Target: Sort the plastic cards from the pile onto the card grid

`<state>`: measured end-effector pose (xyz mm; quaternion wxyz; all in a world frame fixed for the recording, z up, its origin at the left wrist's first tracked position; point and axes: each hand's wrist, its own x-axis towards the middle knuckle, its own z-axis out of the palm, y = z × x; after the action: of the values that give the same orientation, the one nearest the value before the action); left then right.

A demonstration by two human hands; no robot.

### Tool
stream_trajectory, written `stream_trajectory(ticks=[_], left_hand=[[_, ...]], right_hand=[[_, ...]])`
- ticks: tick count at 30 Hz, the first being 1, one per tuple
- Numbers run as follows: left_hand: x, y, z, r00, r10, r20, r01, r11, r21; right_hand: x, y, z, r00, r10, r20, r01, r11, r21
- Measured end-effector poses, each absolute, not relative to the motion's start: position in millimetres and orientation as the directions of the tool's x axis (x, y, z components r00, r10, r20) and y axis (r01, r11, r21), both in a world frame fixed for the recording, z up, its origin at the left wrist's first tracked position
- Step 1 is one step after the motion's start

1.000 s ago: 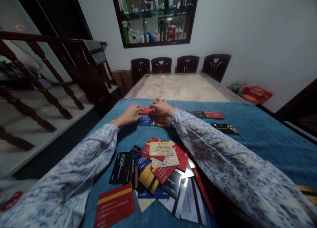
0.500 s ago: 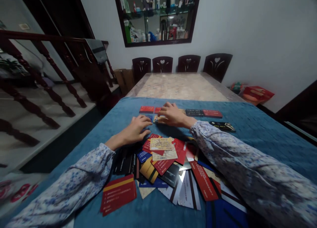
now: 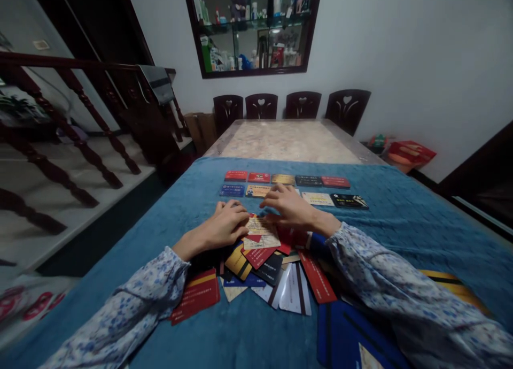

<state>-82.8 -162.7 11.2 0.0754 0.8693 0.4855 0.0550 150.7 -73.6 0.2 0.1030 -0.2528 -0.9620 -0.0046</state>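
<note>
A heap of loose bank-style cards lies on the blue cloth (image 3: 168,224). My left hand (image 3: 224,224) rests over its upper left side, fingers bent but not closed, thumb by the edge of a cream card (image 3: 260,228). My right hand (image 3: 292,207) hovers at the upper right of that card, fingers and thumb apart, with no card visible in them. Beneath the cream card are a red card (image 3: 259,256), a gold card (image 3: 239,264) and a black card (image 3: 271,269). Whether either hand touches the cream card is unclear.
Beyond the hands, cards sit in two rows, including a blue one (image 3: 232,190), an orange one (image 3: 256,190) and a black one (image 3: 349,201). Large blue cards (image 3: 348,331) lie under my right forearm. Chairs (image 3: 261,106) line the table's far end.
My right hand has come back from the card rows to the heap, uncovering the orange card. My left hand has moved slightly nearer and right, over the heap's upper edge.
</note>
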Motion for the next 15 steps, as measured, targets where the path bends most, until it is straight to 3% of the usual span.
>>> stream_trajectory(ticks=[7,15], left_hand=[[-77,-171,5,0.536,0.844,-0.009,0.834,-0.528,0.162],[-69,-168,10,0.512,0.855,-0.082,0.853,-0.495,0.165]], right_hand=[[156,-104,3,-0.865,0.5,0.046,0.497,0.866,-0.057],[157,-113,3,-0.846,0.533,0.022,0.528,0.841,-0.116]])
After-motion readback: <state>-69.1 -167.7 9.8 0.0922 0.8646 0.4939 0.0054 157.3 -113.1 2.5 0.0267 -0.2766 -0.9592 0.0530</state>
